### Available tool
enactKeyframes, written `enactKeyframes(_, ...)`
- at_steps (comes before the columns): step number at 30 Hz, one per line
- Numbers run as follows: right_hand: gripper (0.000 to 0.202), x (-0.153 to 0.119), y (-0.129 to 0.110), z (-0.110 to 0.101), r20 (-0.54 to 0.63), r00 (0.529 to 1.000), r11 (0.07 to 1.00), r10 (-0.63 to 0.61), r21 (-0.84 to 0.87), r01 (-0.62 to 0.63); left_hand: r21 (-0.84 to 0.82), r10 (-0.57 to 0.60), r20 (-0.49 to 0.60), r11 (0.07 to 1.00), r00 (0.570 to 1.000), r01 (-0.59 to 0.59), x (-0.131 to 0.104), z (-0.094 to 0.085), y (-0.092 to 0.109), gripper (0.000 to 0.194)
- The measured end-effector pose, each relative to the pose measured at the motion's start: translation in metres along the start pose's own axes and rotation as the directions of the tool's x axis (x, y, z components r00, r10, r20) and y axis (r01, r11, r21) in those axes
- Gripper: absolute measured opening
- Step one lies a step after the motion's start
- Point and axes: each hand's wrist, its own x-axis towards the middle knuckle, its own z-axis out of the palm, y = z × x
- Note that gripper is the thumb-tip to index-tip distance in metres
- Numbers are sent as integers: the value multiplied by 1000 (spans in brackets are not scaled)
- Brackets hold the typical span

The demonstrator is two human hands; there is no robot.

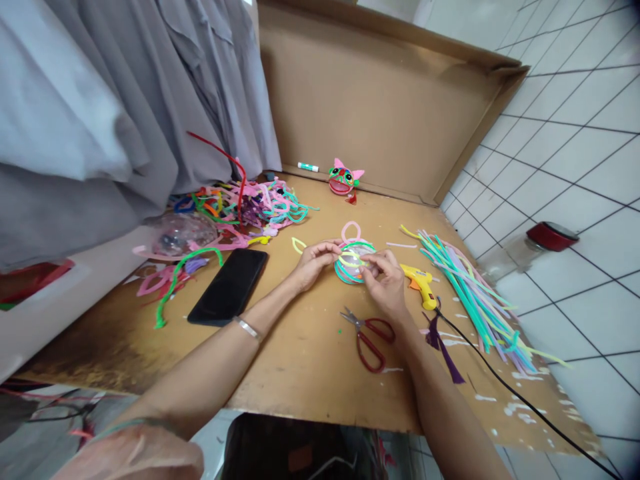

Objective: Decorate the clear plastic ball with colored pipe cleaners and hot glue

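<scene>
Between my two hands is a round piece ringed with teal and green pipe cleaners [341,275], with a pink loop [351,230] standing out at its far side. A pale yellow pipe cleaner [353,256] bends across its front. My left hand [316,261] pinches the left end of this yellow strip, and my right hand [386,279] pinches its right end. Fingers hide part of the round piece. Close to my right hand lies a yellow glue gun [423,285]. Red-handled scissors [367,333] rest open below the hands.
A black phone [229,287] lies left, before a heap of colourful pipe cleaners [270,203]. More straight pipe cleaners [470,293] are bundled right, near a purple tassel [443,347] and the cable. A finished animal face [343,179] and a glue stick [308,167] sit by the cardboard [360,100].
</scene>
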Motion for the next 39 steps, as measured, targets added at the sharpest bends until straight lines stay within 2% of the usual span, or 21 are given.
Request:
enactKeyframes(14, 13, 1, -1, 0, 5, 1000, 1000, -1, 4, 1, 69, 33, -11, 997, 999, -32, -2, 5, 3, 37)
enactKeyframes(19, 12, 1, -2, 1, 2, 1000, 1000, 24, 5, -24, 9, -41, -28, 999, 999, 41, 1, 6, 5, 42)
enactKeyframes(23, 12, 1, 1, 1, -15, 1000, 1000, 22, 20, -21, -83, -66, -25, 994, 997, 64, 3, 3, 7, 32)
enactKeyframes(26, 12, 2, 3, 0, -32, 999, 999, 28, 21, -28, -113, -61, 18, 992, 998, 63, 3, 1, 7, 24)
enactKeyframes(32, 11, 3, 5, -3, -43, 999, 999, 32, 15, -32, -118, -43, 117, 991, 992, 57, 3, -3, 6, 22)
enactKeyframes(39, 11, 3, 4, -3, -44, 999, 1000, 29, 2, -29, -87, -2, 135, 996, 991, 14, 5, -7, 1, 26)
